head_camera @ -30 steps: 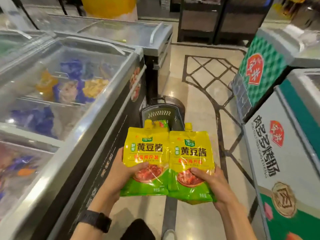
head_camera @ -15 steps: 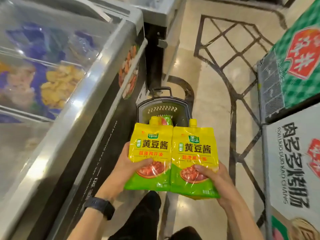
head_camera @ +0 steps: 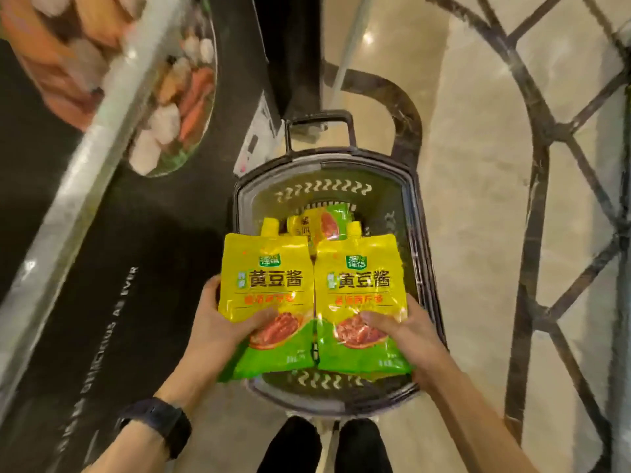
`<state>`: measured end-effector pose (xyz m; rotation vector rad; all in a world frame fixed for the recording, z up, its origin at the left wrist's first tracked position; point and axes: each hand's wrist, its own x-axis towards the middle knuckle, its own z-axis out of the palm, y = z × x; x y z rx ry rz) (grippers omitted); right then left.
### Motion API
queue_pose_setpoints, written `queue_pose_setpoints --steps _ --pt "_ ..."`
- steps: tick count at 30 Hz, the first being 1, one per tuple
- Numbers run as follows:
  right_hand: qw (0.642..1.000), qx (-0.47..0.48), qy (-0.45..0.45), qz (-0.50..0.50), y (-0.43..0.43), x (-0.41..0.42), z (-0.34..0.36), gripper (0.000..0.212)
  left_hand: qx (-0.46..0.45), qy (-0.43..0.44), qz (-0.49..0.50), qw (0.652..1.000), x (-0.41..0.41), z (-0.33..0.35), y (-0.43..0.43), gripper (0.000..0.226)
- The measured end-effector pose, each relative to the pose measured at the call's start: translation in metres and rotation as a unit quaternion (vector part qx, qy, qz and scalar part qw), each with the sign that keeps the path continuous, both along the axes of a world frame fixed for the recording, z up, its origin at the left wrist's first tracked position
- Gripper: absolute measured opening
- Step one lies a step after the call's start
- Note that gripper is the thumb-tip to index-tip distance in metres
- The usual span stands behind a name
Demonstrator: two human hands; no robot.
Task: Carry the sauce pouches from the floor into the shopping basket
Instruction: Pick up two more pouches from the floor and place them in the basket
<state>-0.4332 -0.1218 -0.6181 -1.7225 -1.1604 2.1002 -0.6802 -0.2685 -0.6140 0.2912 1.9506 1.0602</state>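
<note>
Pale marble floor with a dark lattice inlay fills the right side of your view. Along your left runs a freezer with a black side panel, a metal top edge and a blurred picture of food on it.

Just beside the freezer, straight ahead of your feet, the dark shopping basket stands on the floor. Its handle is at the far end.

You hold two yellow-and-green sauce pouches side by side above the near half of the basket. They face up with their spouts pointing away from you, and their inner edges touch or nearly touch. The left pouch overhangs the basket's left rim a little, and the right pouch sits over the opening. A third pouch of the same kind lies inside the basket, partly hidden behind the two you carry.

Your left hand grips the left pouch, thumb across the front and fingers wrapped round its outer edge. Your right hand grips the right pouch the same way, thumb on the front with the other fingers underneath, out of sight.

Dark trouser legs show at the bottom edge, and a dark watch sits on your left wrist.
</note>
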Motion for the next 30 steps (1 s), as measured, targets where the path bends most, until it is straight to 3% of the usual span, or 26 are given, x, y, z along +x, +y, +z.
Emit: queue_pose_setpoints --steps 9,16,19,21,23,25,26,28,30 --pt "0.993 -0.027 -0.016 0.117 0.041 -0.003 -0.111 0.049 -0.026 0.015 0.124 0.992 0.004 -0.060 0.022 0.065" --pt "0.985 -0.098 -0.079 0.122 0.045 -0.004 -0.185 0.064 -0.060 -0.019 0.163 0.985 0.004 -0.088 0.053 0.106" --pt "0.977 -0.131 -0.128 0.109 0.043 -0.001 -0.212 0.077 -0.054 -0.020 0.165 0.985 0.009 -0.104 0.068 0.110" --pt "0.976 -0.103 -0.149 0.117 0.041 -0.001 -0.219 0.070 -0.037 -0.015 0.170 0.985 0.015 -0.113 0.081 0.102" --pt "0.971 -0.020 -0.188 0.143 0.037 -0.005 -0.219 0.084 -0.013 -0.023 0.191 0.981 0.026 -0.121 0.096 0.088" --pt "0.935 0.120 -0.263 0.205 0.031 -0.014 -0.214 0.103 0.014 -0.044 0.235 0.971 0.041 -0.130 0.113 0.077" --pt "0.895 0.201 -0.293 0.269 0.029 -0.020 -0.212 0.105 0.018 -0.052 0.265 0.963 0.049 -0.134 0.122 0.073" --pt "0.792 0.307 -0.311 0.426 0.027 -0.030 -0.210 0.095 0.014 -0.083 0.348 0.934 0.066 -0.145 0.143 0.069" --pt "0.735 0.320 -0.304 0.514 0.020 -0.028 -0.215 0.079 0.007 -0.142 0.455 0.879 0.080 -0.158 0.164 0.069"
